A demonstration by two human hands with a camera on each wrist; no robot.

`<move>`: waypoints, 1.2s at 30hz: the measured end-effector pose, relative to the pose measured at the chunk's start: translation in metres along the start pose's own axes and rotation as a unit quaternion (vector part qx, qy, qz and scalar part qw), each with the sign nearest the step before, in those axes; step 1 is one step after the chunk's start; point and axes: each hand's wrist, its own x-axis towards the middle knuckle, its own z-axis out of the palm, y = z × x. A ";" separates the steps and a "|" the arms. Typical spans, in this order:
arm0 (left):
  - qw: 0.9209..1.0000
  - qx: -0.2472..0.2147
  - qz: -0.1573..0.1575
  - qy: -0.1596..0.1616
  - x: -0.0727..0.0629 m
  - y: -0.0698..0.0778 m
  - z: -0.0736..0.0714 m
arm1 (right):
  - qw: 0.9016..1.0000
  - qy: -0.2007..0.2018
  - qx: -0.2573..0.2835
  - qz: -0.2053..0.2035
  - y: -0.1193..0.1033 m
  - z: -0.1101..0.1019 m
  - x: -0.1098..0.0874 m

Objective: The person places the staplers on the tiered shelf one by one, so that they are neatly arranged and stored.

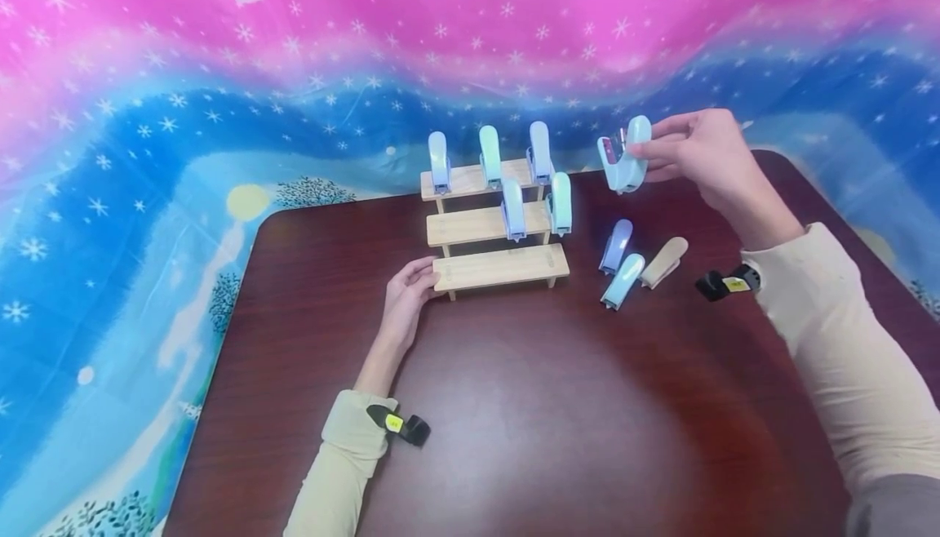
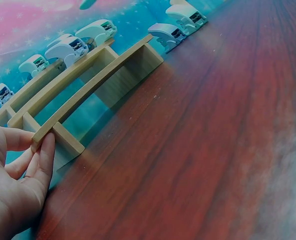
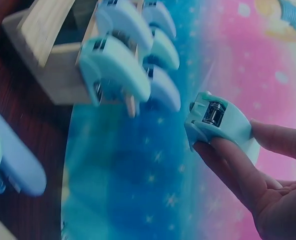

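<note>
A mint-green stapler (image 1: 633, 168) is raised above the table's back right, its two arms spread apart, gripped between the thumb and fingers of my right hand (image 1: 705, 153). The right wrist view shows the same stapler (image 3: 237, 125) pinched near its rounded end. My left hand (image 1: 409, 299) pinches the left end of the lowest tier of a three-tier wooden rack (image 1: 499, 269). Along the top tier stand a lavender stapler (image 1: 439, 163), a green stapler (image 1: 489, 155) and another lavender stapler (image 1: 539, 152). A lavender stapler (image 1: 513, 210) and a green stapler (image 1: 560, 204) are at the middle tier's right end.
Right of the rack, a purple stapler (image 1: 616, 245), a light blue stapler (image 1: 623, 281) and a beige stapler (image 1: 664, 262) lie close together on the dark wooden table (image 1: 543, 406). A patterned cloth (image 1: 352, 55) hangs behind the table's back edge.
</note>
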 end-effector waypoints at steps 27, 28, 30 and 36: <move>1.000 -0.008 0.005 0.002 0.003 0.004 0.000 | 0.994 -0.077 -0.068 -0.034 -0.027 0.119 -0.006; 1.000 -0.009 0.006 0.001 0.003 0.004 0.000 | 0.993 -0.079 -0.074 -0.037 -0.026 0.124 -0.005; 1.000 -0.010 0.006 -0.001 0.003 0.004 0.000 | 0.992 -0.082 -0.084 -0.042 -0.024 0.135 -0.005; 1.000 -0.011 0.000 -0.003 0.000 0.001 0.001 | 0.987 -0.082 -0.125 -0.061 -0.015 0.164 -0.004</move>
